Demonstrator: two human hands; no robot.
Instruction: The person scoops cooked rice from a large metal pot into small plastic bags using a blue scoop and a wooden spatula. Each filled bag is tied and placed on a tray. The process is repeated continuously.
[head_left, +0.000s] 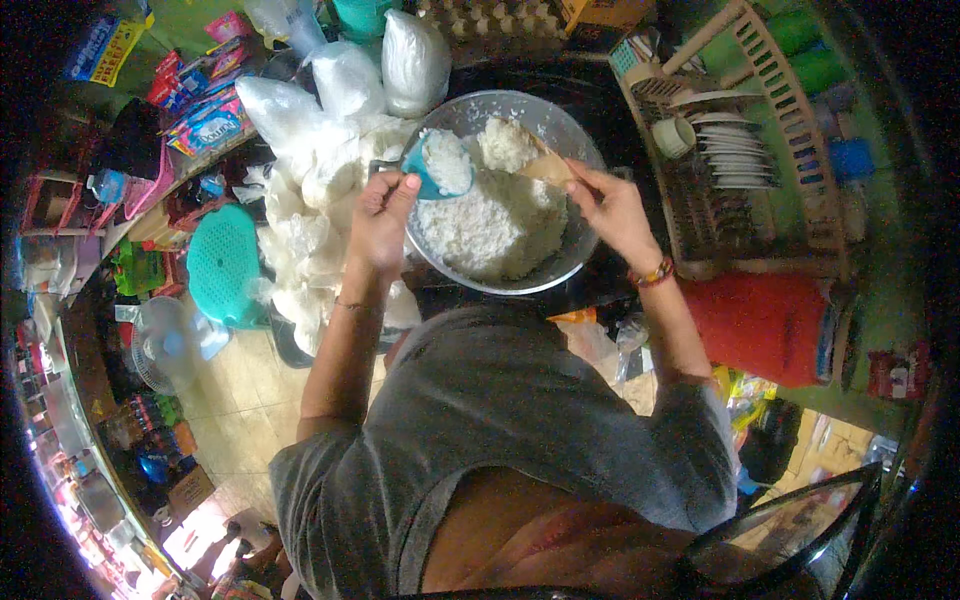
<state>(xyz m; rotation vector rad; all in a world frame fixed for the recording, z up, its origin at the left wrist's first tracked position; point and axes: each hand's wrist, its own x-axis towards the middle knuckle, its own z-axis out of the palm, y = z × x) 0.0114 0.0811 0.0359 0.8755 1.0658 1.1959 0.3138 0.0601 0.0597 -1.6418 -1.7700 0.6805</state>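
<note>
Before me stands a large round metal basin (517, 287) holding a heap of white crumbly food (480, 232); its exact kind is unclear. My left hand (384, 214) grips the edge of a teal plastic scoop (437, 189) over the basin's left side. White food (448, 161) fills the scoop. On the right, my right hand (611, 210) holds a tan, flat paddle-like utensil (547, 169), apparently wooden. A lump of the white food (506, 144) sits at its far end, above the heap. Whether the utensil touches the heap cannot be told.
Filled clear plastic bags (300, 240) crowd the basin's left side, with upright ones (416, 64) behind. To the right, a dish rack (667, 225) holds stacked white plates (731, 154) and a cup (673, 137). A teal perforated plastic piece (223, 262) stands farther left. Egg trays (491, 19) lie behind.
</note>
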